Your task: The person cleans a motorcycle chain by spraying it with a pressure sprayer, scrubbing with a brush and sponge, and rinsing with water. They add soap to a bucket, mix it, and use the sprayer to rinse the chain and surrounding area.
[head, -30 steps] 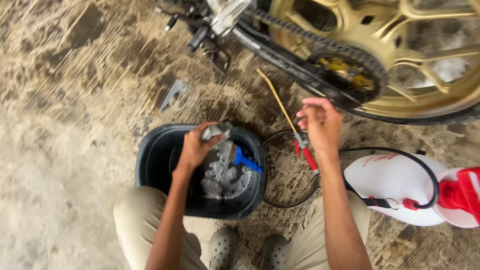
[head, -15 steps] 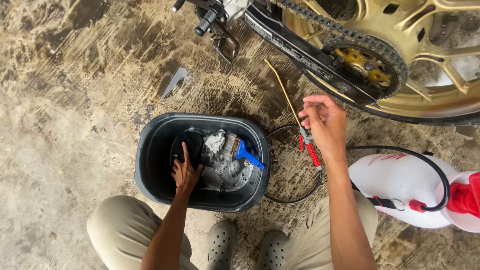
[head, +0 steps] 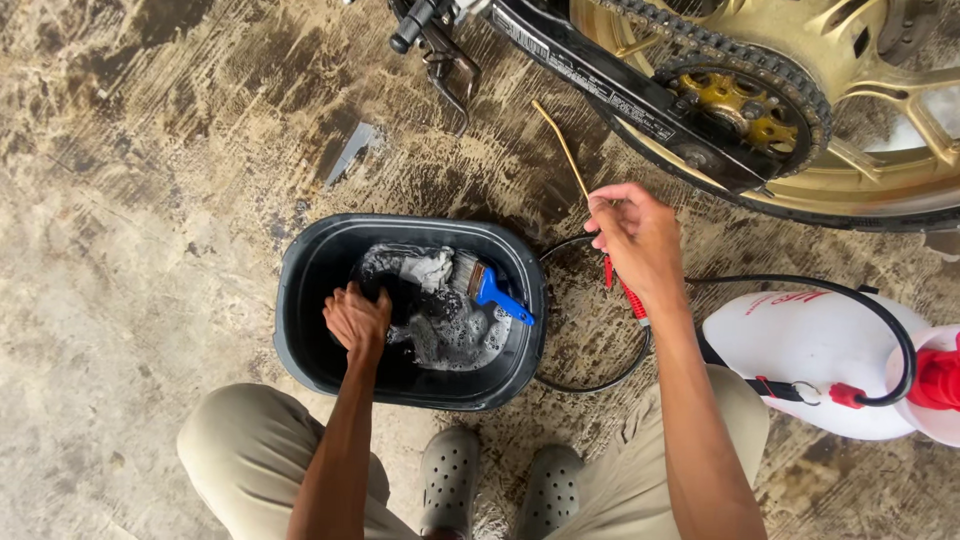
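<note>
Crouching, we are dipping our left hand [head: 356, 322], fingers curled on a wet rag [head: 410, 268], into the black tub [head: 300, 310]; our right hand [head: 635, 238] is gripping the sprayer wand [head: 560, 145] near the chain [head: 800, 85].

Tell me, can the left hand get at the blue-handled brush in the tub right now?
Probably yes: the left hand is already inside the black tub, and the blue-handled brush lies uncovered against the far wall.

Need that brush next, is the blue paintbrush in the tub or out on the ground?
In: the blue paintbrush lies inside the black tub.
</note>
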